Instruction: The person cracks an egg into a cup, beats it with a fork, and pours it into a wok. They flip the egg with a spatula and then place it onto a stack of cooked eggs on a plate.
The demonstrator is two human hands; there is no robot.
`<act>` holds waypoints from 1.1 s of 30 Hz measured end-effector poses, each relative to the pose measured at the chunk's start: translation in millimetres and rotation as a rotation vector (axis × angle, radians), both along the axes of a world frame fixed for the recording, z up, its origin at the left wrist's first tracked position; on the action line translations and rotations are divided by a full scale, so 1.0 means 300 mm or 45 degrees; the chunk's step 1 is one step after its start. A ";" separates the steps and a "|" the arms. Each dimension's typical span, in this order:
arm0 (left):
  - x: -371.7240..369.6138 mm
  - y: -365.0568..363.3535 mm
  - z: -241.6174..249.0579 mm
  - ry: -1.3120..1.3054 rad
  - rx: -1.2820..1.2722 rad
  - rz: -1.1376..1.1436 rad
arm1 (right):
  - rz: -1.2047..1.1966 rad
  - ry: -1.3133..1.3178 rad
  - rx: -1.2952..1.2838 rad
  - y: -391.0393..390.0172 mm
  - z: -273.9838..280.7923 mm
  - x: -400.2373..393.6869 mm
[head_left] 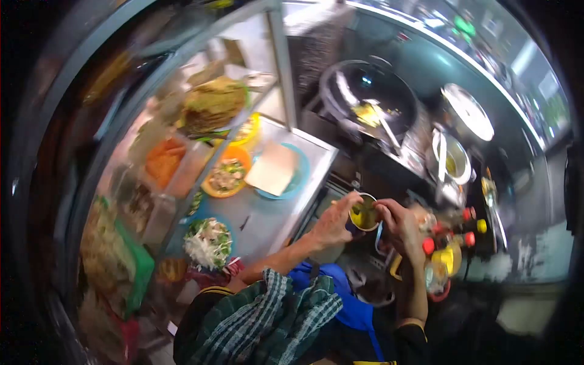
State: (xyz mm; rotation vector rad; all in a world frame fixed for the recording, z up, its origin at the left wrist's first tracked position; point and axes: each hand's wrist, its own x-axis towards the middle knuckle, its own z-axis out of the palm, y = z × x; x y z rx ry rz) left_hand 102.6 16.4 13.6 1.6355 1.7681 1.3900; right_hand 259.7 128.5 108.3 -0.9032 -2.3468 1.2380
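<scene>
A small cup [364,222] with a pale rim and yellow contents is in front of me. My left hand [334,222] is closed around its left side. At the opposite side of the rim, my right hand [401,226] has its fingers pinched together; whatever they hold is hidden. Beyond the cup, a dark wok [398,91] sits on the stove with yellow food [367,114] and a long-handled utensil [389,131] in it.
Left, on a metal counter [264,222], are an orange bowl [230,190] of chopped food, a blue plate [299,176] with a pale sheet, and a plate of shredded vegetables [208,244]. Bottles [453,240] and a pot [451,159] stand right.
</scene>
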 end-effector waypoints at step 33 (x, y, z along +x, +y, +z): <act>-0.306 -0.831 0.209 0.514 0.407 2.031 | 1.892 0.378 1.299 -1.292 0.393 -1.948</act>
